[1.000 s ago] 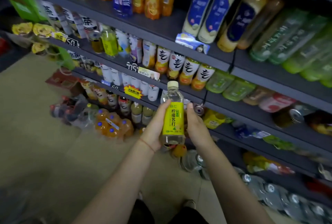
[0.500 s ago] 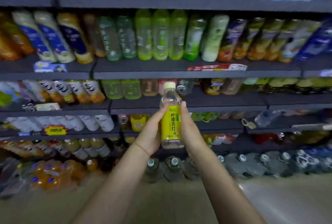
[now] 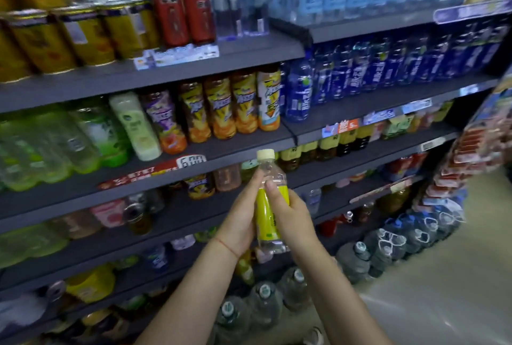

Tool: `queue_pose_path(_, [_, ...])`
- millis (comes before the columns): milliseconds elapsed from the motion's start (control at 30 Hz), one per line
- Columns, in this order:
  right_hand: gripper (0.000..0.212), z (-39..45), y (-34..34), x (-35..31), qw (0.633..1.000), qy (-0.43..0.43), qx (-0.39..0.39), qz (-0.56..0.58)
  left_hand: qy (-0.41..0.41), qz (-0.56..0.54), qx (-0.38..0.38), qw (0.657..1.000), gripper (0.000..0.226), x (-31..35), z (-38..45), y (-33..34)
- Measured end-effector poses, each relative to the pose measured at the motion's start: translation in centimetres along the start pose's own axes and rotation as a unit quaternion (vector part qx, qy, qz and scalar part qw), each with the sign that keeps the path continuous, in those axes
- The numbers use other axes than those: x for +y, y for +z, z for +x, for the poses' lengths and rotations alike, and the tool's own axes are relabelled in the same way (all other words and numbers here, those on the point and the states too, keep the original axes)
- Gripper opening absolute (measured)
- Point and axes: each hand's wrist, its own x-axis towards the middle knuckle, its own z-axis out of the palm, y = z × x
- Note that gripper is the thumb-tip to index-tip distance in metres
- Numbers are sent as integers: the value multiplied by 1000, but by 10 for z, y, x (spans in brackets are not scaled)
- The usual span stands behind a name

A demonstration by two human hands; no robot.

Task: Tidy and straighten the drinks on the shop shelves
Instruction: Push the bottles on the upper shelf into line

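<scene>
Both hands hold one small clear drink bottle (image 3: 270, 206) upright in front of the dark grey shelves (image 3: 249, 148); it has a pale cream cap and a yellow-green label; the left hand (image 3: 239, 220) wraps the bottle's left side, fingers curled behind it, a thin red string at the wrist; the right hand (image 3: 293, 220) grips the right side, thumb laid across the label near the bottle's shoulder; the bottle is off the shelves, level with the third board from the top; behind it stand orange and yellow juice bottles (image 3: 219, 109), pale green bottles (image 3: 91, 137) to their left and blue-labelled water bottles (image 3: 360, 73) to their right; large water jugs (image 3: 263, 308) sit on the floor (image 3: 443, 275) below.
</scene>
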Motion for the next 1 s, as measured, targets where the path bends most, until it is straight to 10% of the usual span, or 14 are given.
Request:
queue_pose_path(367, [68, 206, -218, -58, 992, -110, -31, -53, 96, -33, -100, 990, 39, -6, 222, 207])
queue_pose_path(600, [21, 303, -346, -101, 992, -122, 33, -14, 88, 64, -103, 989, 39, 2, 337, 335])
queue_pose_path(1000, [29, 436, -605, -128, 965, -261, -29, -17, 250, 127, 96, 955, 24, -62, 456, 554])
